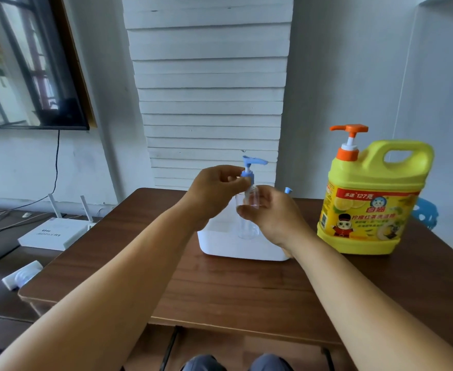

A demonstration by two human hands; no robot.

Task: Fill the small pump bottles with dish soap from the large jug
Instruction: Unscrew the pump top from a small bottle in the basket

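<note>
Holding item: small clear bottle (247, 223), empty by the look of it, raised over the near edge of the white tub (220, 242) on the brown table (220, 285). Judged light, thin-walled and smooth, liable to flex or slip if squeezed; best taken round the body with one hand and at the collar with the other. Right hand (271, 218): fingers curled round the bottle's upper body, forearm coming up from the near right. Left hand (214, 188): thumb and fingers pinching the blue pump (249, 170) at its collar, wrist bent in from the left, apparently to unscrew it. Behind the right hand, a second blue pump tip (288, 190) shows above the tub; its bottle is hidden. Right of the tub, just apart: yellow jug (367, 210) with orange pump, upright, untouched. Judged heavy and stiff, with a moulded handle at top for lifting. No soap seen in the held bottle yet.
</note>
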